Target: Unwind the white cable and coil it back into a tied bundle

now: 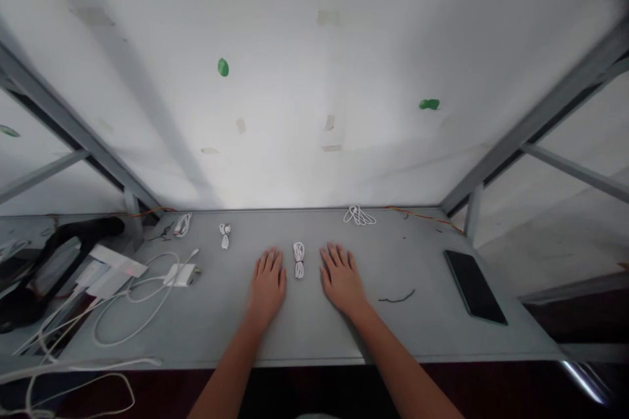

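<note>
A white cable point(299, 260), coiled and bound round its middle with a dark tie, lies on the grey shelf point(324, 334) between my two hands. My left hand point(268, 280) rests palm down just left of it, fingers stretched out. To its right, my right hand point(342, 278) lies flat too, fingers spread. Neither hand touches the cable or holds anything. A loose black twist tie point(397, 298) is on the shelf right of my right hand.
At the back are a small bundled cable point(225, 236), another coiled cable point(183, 225) and a looser white cable point(360, 215). A white charger point(179, 274) and power strip point(113, 268) with trailing cords occupy the left. A dark phone point(474, 287) lies right. Metal posts flank the shelf.
</note>
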A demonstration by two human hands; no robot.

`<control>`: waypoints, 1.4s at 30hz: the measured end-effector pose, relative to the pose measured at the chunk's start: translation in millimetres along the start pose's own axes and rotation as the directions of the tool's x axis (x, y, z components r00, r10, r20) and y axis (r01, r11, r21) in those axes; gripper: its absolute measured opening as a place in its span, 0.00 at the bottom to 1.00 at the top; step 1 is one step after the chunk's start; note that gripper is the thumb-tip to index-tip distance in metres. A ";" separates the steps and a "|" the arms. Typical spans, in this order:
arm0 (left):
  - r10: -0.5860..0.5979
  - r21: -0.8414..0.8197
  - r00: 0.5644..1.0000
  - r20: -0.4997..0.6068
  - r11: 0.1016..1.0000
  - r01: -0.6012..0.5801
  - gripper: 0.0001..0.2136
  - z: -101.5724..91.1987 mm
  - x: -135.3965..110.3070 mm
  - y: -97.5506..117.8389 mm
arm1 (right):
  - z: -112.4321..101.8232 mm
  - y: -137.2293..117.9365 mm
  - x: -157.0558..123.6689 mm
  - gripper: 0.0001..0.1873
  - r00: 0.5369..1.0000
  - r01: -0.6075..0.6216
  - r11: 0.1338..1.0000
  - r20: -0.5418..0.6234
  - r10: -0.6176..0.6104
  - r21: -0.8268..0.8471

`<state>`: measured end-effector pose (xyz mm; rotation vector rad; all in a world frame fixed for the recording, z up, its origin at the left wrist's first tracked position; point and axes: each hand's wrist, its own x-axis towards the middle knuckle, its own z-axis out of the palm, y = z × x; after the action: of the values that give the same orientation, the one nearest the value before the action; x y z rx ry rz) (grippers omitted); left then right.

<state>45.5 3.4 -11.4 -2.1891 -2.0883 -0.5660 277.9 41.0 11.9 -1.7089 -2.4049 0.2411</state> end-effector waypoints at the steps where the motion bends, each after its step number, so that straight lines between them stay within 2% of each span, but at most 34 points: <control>1: 0.001 0.000 1.000 0.000 1.000 -0.001 0.23 0.0 0.0 0.1 | 0.4 0.2 0.0 0.30 1.000 0.001 1.000 -0.004 -0.001 0.000; 19: -0.004 -0.017 1.000 -0.022 1.000 0.003 0.23 2.6 -0.4 -0.6 | -0.8 0.8 -0.7 0.30 1.000 0.004 1.000 -0.006 -0.004 -0.005; 42: -0.012 -0.029 1.000 0.003 0.999 0.012 0.24 0.2 0.1 0.0 | 0.1 -1.2 -1.2 0.30 1.000 0.009 1.000 -0.029 -0.008 0.003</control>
<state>45.6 3.5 -11.5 -2.1951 -2.1098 -0.5990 277.2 39.5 12.0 -1.6885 -2.3891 0.2173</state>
